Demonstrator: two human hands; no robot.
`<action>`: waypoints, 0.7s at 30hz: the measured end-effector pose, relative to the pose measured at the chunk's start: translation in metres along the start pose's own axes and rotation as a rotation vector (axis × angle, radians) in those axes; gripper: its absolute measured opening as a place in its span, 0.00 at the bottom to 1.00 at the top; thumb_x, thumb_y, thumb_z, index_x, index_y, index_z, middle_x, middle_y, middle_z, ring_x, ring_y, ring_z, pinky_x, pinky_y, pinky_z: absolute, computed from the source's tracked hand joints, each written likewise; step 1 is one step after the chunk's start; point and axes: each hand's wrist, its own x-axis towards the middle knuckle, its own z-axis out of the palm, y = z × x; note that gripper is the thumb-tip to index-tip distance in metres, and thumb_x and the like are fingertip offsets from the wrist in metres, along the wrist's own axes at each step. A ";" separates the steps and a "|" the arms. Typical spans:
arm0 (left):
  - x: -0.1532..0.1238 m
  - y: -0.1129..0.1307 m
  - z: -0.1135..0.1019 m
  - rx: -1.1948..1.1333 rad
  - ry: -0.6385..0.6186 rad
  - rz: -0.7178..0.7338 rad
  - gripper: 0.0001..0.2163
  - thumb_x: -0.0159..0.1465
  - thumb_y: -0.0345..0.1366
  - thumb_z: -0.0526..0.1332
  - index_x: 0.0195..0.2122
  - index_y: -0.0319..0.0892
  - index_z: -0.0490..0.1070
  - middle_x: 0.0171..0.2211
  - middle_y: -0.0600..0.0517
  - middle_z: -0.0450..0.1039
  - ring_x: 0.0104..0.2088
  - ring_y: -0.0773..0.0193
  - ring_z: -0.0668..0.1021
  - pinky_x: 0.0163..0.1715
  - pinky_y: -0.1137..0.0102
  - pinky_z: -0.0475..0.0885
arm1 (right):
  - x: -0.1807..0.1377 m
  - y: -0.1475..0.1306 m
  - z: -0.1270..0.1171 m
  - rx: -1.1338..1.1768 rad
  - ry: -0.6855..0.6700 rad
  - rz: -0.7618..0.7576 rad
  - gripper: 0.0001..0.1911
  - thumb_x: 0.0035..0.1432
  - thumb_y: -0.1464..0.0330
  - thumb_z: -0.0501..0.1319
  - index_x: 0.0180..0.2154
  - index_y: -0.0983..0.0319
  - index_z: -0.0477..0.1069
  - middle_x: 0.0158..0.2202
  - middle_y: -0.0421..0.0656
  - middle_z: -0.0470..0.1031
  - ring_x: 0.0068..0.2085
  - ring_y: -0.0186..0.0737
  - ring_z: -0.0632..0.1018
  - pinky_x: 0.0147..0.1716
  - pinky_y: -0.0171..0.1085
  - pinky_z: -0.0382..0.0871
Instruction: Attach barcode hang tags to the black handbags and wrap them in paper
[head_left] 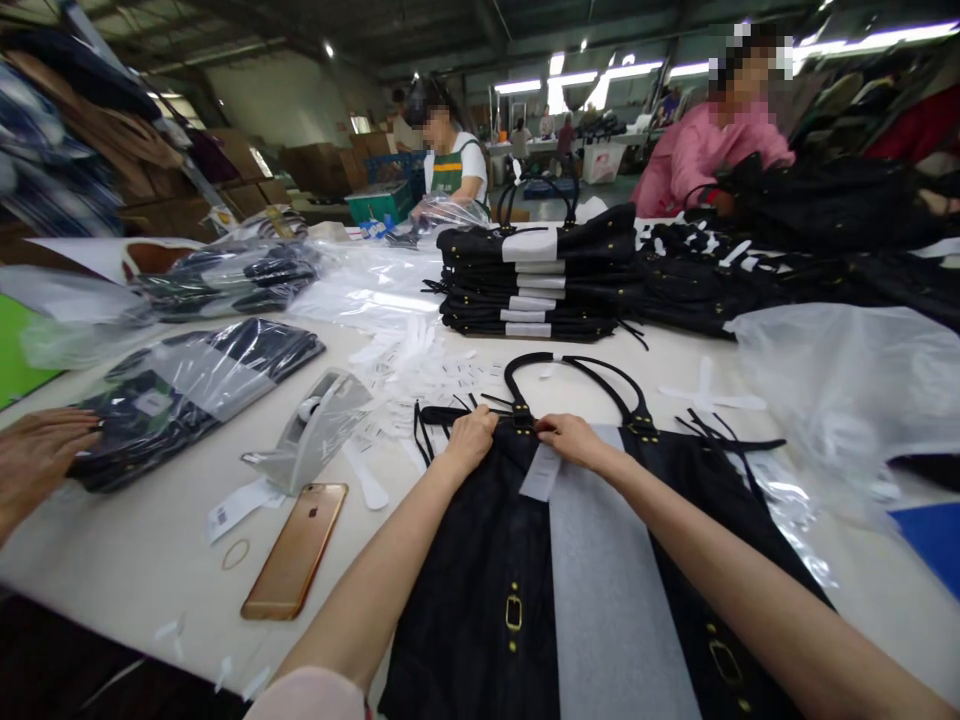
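over at the cluttered surface (150, 545), i see the left hand (471, 440) and right hand (574, 440), fingers pinched closed on the top edge of a black bag (476, 575) lying there near a gold phone (296, 555).

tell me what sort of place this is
Probably a factory packing area for bags: there's a neat stack of flat black handbags, a dark bundle wrapped in clear plastic, and long white strip lights overhead.

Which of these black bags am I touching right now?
The black bag lying nearest you, grey strip down its middle; the stacked bags sit beyond it, untouched by you.
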 end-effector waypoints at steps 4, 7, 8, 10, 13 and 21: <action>-0.011 0.002 -0.003 0.029 0.021 -0.003 0.13 0.64 0.31 0.46 0.38 0.41 0.70 0.37 0.46 0.67 0.37 0.60 0.73 0.34 0.68 0.65 | -0.012 0.004 0.005 0.031 0.001 -0.002 0.18 0.50 0.71 0.59 0.45 0.62 0.70 0.42 0.44 0.74 0.42 0.38 0.73 0.41 0.32 0.63; -0.017 0.006 -0.004 0.032 0.065 -0.009 0.12 0.63 0.33 0.48 0.36 0.40 0.71 0.35 0.45 0.69 0.38 0.58 0.72 0.36 0.67 0.64 | -0.014 0.003 0.011 0.008 0.020 0.032 0.24 0.45 0.71 0.63 0.47 0.61 0.68 0.46 0.45 0.72 0.45 0.40 0.72 0.43 0.34 0.63; -0.019 0.007 -0.005 0.034 0.082 -0.007 0.11 0.63 0.34 0.49 0.35 0.40 0.71 0.35 0.44 0.69 0.39 0.58 0.71 0.37 0.66 0.64 | -0.013 0.002 0.012 -0.004 0.026 0.035 0.25 0.44 0.70 0.63 0.48 0.61 0.68 0.46 0.46 0.71 0.46 0.41 0.72 0.43 0.34 0.62; -0.021 0.011 -0.007 0.033 0.125 -0.005 0.10 0.62 0.36 0.52 0.33 0.40 0.72 0.35 0.44 0.69 0.40 0.56 0.70 0.38 0.65 0.64 | -0.012 0.000 0.013 -0.016 0.036 0.041 0.27 0.42 0.70 0.64 0.48 0.61 0.67 0.46 0.46 0.71 0.46 0.42 0.71 0.43 0.34 0.62; -0.022 0.018 -0.009 -0.006 0.188 0.002 0.09 0.60 0.38 0.55 0.30 0.41 0.73 0.37 0.45 0.70 0.43 0.54 0.68 0.41 0.62 0.63 | -0.010 -0.001 0.013 -0.014 0.049 0.079 0.28 0.41 0.69 0.65 0.48 0.62 0.66 0.43 0.45 0.73 0.44 0.41 0.73 0.40 0.34 0.63; -0.011 0.031 0.000 -0.605 0.089 0.070 0.08 0.49 0.26 0.56 0.16 0.40 0.65 0.41 0.53 0.74 0.38 0.67 0.74 0.37 0.74 0.67 | 0.001 -0.004 0.010 0.133 0.008 0.177 0.14 0.38 0.71 0.65 0.33 0.64 0.72 0.29 0.41 0.74 0.31 0.35 0.72 0.29 0.31 0.61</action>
